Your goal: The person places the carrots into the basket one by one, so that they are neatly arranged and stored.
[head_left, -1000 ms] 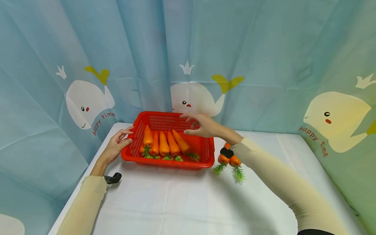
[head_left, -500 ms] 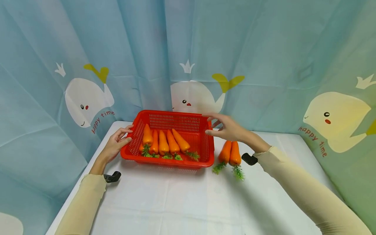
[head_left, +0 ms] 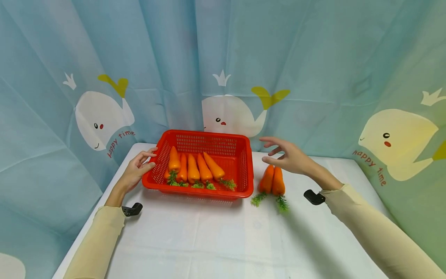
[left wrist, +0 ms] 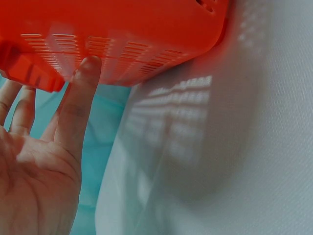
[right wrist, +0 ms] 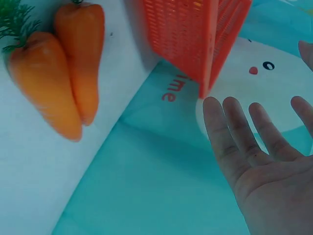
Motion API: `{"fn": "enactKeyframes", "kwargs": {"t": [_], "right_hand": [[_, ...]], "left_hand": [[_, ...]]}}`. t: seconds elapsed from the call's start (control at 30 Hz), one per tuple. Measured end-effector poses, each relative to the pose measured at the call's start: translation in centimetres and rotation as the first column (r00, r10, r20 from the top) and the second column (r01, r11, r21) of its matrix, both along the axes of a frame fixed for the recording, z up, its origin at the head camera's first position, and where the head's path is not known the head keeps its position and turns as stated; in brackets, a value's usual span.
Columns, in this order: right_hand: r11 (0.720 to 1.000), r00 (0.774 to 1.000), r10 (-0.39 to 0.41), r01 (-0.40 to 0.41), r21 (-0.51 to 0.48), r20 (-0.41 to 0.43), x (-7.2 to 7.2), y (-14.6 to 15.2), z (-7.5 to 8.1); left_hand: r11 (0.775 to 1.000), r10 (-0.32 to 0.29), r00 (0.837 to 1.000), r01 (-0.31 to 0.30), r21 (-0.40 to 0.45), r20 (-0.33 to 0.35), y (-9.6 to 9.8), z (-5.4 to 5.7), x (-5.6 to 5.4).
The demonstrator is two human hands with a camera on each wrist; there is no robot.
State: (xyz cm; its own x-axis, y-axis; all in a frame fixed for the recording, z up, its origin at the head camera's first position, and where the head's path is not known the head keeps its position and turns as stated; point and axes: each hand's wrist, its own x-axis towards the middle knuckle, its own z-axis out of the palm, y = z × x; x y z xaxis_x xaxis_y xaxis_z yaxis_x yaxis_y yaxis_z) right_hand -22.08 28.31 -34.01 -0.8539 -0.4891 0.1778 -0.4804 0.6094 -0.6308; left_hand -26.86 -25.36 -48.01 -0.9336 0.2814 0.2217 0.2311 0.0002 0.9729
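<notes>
A red slotted plastic basket (head_left: pixel 195 191) stands on the white table, holding several orange toy carrots (head_left: pixel 193 170) with green tops, laid side by side on its left. At the basket's left end is my left hand (head_left: pixel 134 172), fingertips at the rim; in the left wrist view the straight thumb (left wrist: pixel 80 107) lies against the slotted outer wall. To the right of the basket my right hand (head_left: pixel 290 157) hovers with spread fingers, holding nothing. Below it two more carrots (head_left: pixel 278 181) lie together on the table; the right wrist view shows this pair (right wrist: pixel 46 83) beside the palm.
A blue curtain (head_left: pixel 313 77) with printed whales hangs right behind the table and along both sides. The white table (head_left: pixel 209 240) extends in front of the basket. Dark wrist devices (head_left: pixel 314 197) jut from both sleeves.
My right hand has moved right, from above the basket's interior to beyond its right end, uncovering the two carrots on the table. The left hand stays at the basket's left rim.
</notes>
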Motion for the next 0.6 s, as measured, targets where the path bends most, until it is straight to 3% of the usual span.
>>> {"fn": "enactKeyframes", "kwargs": {"t": [0.33,0.6], "right_hand": [[0.985,0.986,-0.133,0.142,-0.094,0.097,0.5,2.3,-2.5],[0.955,0.928,-0.272,0.293,-0.05,0.253,0.8,3.7,-5.9]], "left_hand": [[1.0,-0.007,1.0,0.007,0.006,-0.004,0.0,0.2,0.0],[1.0,-0.015,1.0,0.015,0.011,-0.002,0.1,0.3,0.1]]}}
